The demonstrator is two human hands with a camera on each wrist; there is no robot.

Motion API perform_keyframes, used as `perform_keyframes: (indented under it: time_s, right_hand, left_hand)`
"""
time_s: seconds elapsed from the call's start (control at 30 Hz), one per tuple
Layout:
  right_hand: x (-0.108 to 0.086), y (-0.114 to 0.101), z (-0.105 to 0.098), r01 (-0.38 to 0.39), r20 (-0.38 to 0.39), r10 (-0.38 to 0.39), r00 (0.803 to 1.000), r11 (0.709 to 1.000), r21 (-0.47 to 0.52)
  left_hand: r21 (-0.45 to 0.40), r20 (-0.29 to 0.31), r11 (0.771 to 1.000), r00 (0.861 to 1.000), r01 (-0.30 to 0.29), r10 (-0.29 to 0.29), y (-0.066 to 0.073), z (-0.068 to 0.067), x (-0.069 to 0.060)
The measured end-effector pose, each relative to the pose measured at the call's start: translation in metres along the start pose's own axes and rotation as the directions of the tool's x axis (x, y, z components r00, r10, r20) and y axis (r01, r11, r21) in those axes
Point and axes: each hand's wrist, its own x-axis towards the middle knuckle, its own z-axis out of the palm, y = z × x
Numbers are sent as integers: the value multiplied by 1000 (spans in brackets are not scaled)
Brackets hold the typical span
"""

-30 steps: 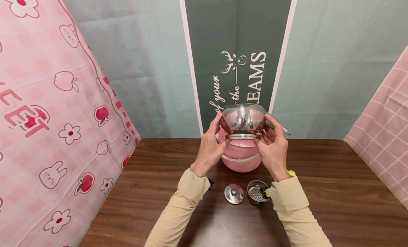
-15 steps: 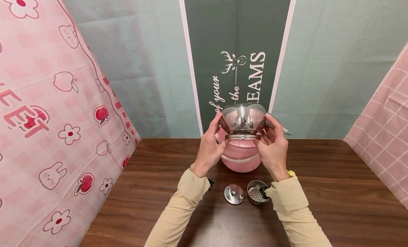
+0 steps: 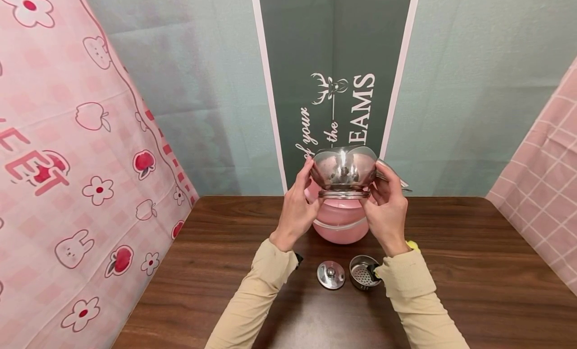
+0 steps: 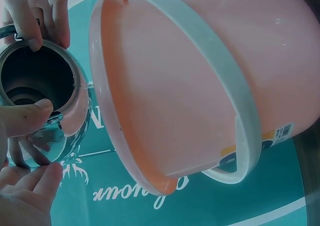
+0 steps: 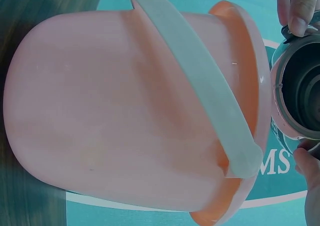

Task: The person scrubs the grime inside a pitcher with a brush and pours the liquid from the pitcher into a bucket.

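A shiny metal teapot (image 3: 343,171) is held upside down above the table, its round rim facing down over a pink bucket (image 3: 341,235). My left hand (image 3: 295,209) grips its left side, thumb by the rim and fingers up along the body. On the other side my right hand (image 3: 388,211) grips it the same way, where a narrow metal part sticks out past the fingers. In the left wrist view, the teapot's dark open mouth (image 4: 37,76) shows between both hands. The right wrist view has the teapot (image 5: 305,86) cut off at its edge.
Nearer me on the brown wooden table (image 3: 451,269) lie a round metal lid (image 3: 331,275) with a knob and a perforated metal strainer basket (image 3: 364,273). The bucket has a white handle (image 5: 200,86). Cloth hangs behind and at both sides.
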Motion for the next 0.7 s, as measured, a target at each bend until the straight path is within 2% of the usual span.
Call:
perform_keyframes:
  time_s: [0.7]
  right_hand:
    - [-1,3,1,39,-19,-38,999,999,17]
  left_hand:
    - [34,-34,999,999,-26,27,1,1,-1]
